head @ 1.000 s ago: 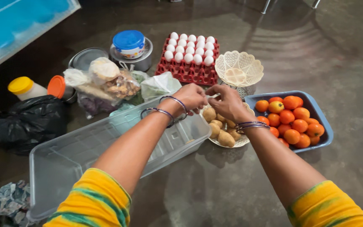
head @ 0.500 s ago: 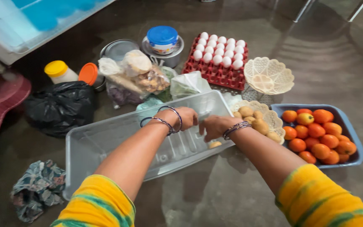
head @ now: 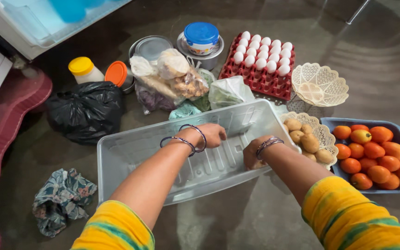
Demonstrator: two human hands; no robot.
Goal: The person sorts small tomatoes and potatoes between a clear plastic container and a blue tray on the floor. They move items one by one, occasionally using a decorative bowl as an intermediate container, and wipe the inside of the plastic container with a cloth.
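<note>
Both hands reach down into a clear plastic bin [head: 130, 155] that sits on the dark floor. The right hand [head: 254, 157] is curled near the bin's right wall, fingers folded under; whether it holds anything cannot be told. The left hand [head: 213, 134] hovers over the ribbed bottom with fingers bent loosely, gripping nothing visible. Just beside the bin's right end stands a cream lattice basket of potatoes [head: 309, 139], and next to that a blue tray of tomatoes [head: 377, 155]. Behind the bin lie a red tray of eggs [head: 261, 62], bagged vegetables [head: 172, 78] and a black bag [head: 86, 109].
</note>
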